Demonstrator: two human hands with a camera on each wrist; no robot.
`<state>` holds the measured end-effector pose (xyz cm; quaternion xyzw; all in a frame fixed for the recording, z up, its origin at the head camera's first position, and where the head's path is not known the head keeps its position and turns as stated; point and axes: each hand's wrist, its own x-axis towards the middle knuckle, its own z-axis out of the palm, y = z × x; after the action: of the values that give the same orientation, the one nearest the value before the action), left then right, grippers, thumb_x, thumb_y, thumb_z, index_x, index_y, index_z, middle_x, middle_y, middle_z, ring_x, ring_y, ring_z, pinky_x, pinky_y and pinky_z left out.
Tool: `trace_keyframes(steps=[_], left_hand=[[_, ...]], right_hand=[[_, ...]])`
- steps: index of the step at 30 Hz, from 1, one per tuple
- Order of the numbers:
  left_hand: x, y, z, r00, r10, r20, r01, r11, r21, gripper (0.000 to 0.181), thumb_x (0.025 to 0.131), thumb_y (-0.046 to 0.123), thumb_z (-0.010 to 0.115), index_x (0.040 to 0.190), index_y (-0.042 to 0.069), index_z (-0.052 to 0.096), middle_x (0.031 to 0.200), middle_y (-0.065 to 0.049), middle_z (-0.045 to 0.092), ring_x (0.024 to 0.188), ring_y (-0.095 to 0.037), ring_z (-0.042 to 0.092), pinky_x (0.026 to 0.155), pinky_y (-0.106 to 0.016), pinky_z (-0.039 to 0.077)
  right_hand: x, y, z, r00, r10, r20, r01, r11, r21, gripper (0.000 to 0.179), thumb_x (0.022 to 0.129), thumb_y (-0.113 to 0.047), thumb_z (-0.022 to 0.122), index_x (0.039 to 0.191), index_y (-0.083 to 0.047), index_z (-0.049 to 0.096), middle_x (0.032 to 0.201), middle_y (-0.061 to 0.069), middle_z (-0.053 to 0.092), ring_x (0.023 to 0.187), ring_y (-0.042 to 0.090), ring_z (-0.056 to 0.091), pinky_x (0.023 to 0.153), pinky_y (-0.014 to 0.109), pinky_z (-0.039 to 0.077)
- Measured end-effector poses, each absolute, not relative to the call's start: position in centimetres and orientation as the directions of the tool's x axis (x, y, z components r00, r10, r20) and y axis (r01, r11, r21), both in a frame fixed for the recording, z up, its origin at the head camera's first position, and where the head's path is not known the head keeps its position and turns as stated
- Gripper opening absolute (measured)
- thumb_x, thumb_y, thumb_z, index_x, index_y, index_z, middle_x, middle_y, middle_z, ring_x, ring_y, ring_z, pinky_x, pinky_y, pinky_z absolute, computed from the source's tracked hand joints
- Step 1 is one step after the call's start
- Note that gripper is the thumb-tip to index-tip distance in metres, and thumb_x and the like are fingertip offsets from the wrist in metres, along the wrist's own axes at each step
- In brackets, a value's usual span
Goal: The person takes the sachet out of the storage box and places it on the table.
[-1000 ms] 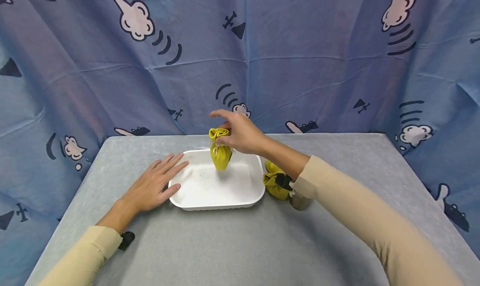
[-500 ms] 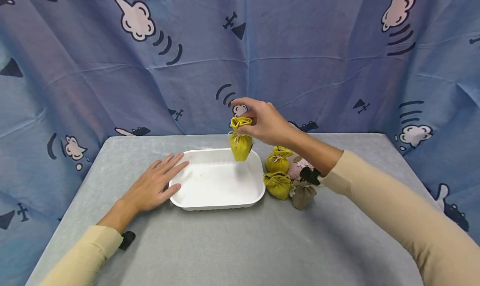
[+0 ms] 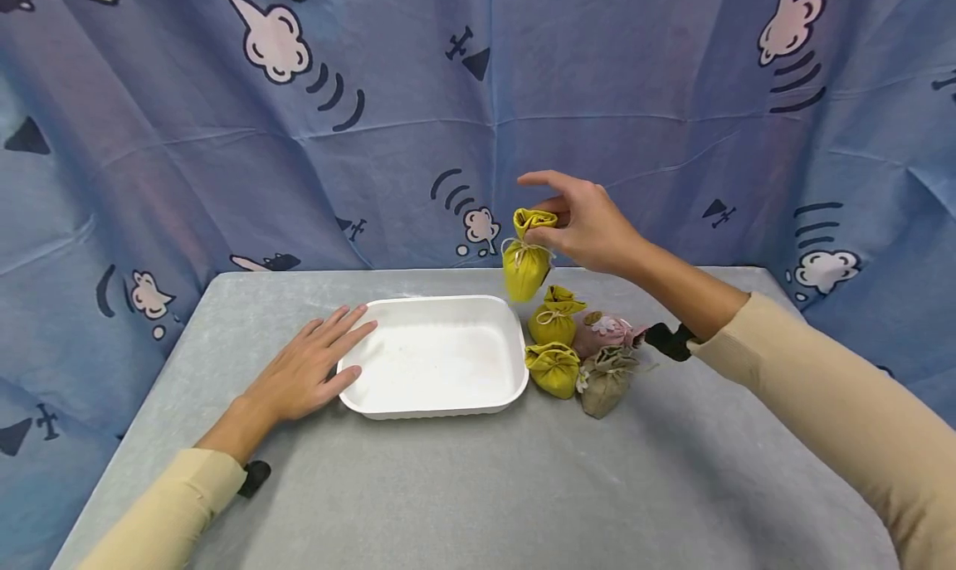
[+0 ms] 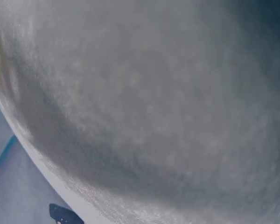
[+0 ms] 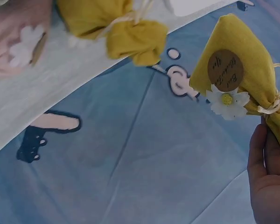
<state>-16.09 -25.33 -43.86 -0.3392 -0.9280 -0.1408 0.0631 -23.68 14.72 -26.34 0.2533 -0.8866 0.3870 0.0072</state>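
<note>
My right hand pinches a yellow drawstring pouch by its gathered neck, holding it up behind the tray's right back corner. In the right wrist view that pouch shows a round brown tag, a white flower and a cream cord. My left hand lies with straight fingers over the left rim of a white tray. Beside the tray's right edge sit two more yellow pouches, one behind the other, with a pink pouch and a grey-brown pouch next to them.
A grey cloth-covered table bears everything. Behind it hangs a blue patterned curtain. Both wrists carry dark camera mounts. Mostly grey tabletop fills the left wrist view.
My right hand has carried the yellow pouch up and rightward from over the tray, uncovering the other pouches. My left hand has stayed in place at the tray.
</note>
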Motion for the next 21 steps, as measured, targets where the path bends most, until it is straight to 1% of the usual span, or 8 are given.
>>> trace_keyframes(steps=[4,11,18,21], left_hand=[[-16.0,-25.4,-43.9,-0.762,0.611,0.215,0.647,0.731,0.218,0.063,0.1,0.037,0.053,0.158,0.019,0.032,0.165,-0.005,0.021,0.148,-0.036,0.024,0.111,-0.063,0.025],[-16.0,-25.3,-43.9,-0.766,0.607,0.209,0.642,0.734,0.22,0.063,0.101,0.037,0.053,0.158,0.02,0.031,0.165,-0.004,0.02,0.149,-0.035,0.023,0.111,-0.063,0.025],[-16.0,-25.3,-43.9,-0.77,0.605,0.204,0.638,0.738,0.22,0.064,0.101,0.038,0.052,0.158,0.022,0.03,0.166,-0.003,0.019,0.149,-0.034,0.023,0.112,-0.063,0.024],[-16.0,-25.3,-43.9,-0.771,0.604,0.202,0.636,0.741,0.216,0.064,0.101,0.038,0.053,0.158,0.022,0.031,0.166,-0.002,0.019,0.149,-0.034,0.023,0.111,-0.063,0.024]], right_hand=[[-24.2,16.0,-26.8,-0.885,-0.414,0.214,-0.439,0.591,-0.677,0.067,0.086,0.003,0.075,0.146,-0.01,0.048,0.113,0.018,0.071,0.099,0.029,0.07,0.083,0.04,0.058],[-24.6,17.9,-27.8,-0.9,-0.369,0.233,-0.424,0.613,-0.666,0.065,0.088,0.002,0.073,0.146,-0.01,0.047,0.113,0.019,0.071,0.097,0.03,0.071,0.077,0.027,0.057],[-25.2,19.3,-28.1,-0.915,-0.315,0.251,-0.401,0.643,-0.653,0.063,0.089,0.003,0.071,0.146,-0.007,0.046,0.117,0.022,0.069,0.102,0.033,0.069,0.084,0.038,0.057],[-25.4,19.9,-28.4,-0.919,-0.299,0.257,-0.393,0.65,-0.65,0.062,0.09,0.003,0.07,0.146,-0.006,0.046,0.117,0.022,0.069,0.103,0.034,0.069,0.082,0.033,0.057]])
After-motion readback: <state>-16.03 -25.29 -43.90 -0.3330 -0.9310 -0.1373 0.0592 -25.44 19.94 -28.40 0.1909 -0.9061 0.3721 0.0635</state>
